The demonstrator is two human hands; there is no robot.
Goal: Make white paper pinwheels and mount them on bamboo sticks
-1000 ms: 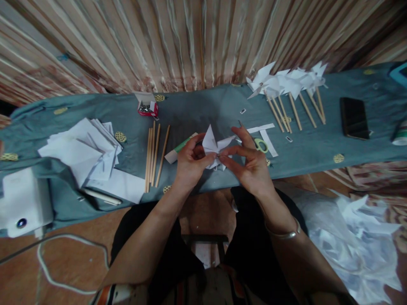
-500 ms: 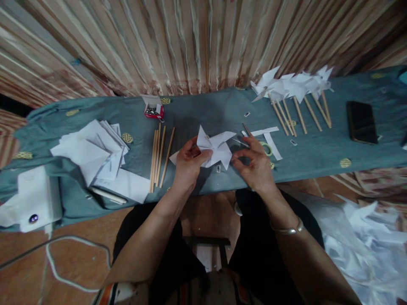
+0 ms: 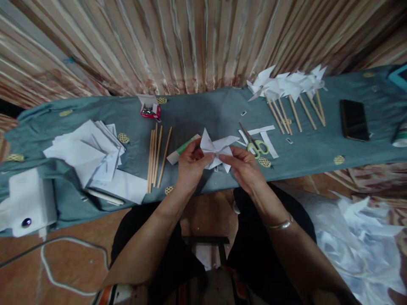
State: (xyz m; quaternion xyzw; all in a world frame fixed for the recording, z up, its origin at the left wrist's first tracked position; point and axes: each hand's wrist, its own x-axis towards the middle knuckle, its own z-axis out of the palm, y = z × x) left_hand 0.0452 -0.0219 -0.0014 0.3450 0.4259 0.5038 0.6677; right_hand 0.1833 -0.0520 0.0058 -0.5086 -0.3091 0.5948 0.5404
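Note:
A white paper pinwheel (image 3: 219, 146) without a stick is held between both hands just above the table's front part. My left hand (image 3: 193, 165) grips its left side, thumb near the centre. My right hand (image 3: 243, 164) pinches it from the right, its thumb also near the middle; the fingers behind the paper are hidden. Right of my right hand lie scissors with pale green handles (image 3: 258, 147), beside white paper strips (image 3: 269, 144). A green and white tube or box (image 3: 182, 149) lies partly behind my left hand. Several wooden sticks (image 3: 155, 159) lie farther left.
Stacked folded paper (image 3: 79, 152) and a white device (image 3: 30, 203) occupy the left end of the cloth-covered table (image 3: 197, 110). A red box of metal pins (image 3: 150, 109) stands behind the sticks. Finished pinwheels (image 3: 286, 87) and a black phone (image 3: 354, 120) lie right; a bag of pinwheels (image 3: 359, 250) is below.
My right hand has moved left from beside the scissors and taken hold of the pinwheel's right side. The pinwheel has tilted. The scissors now show fully. The view has shifted slightly.

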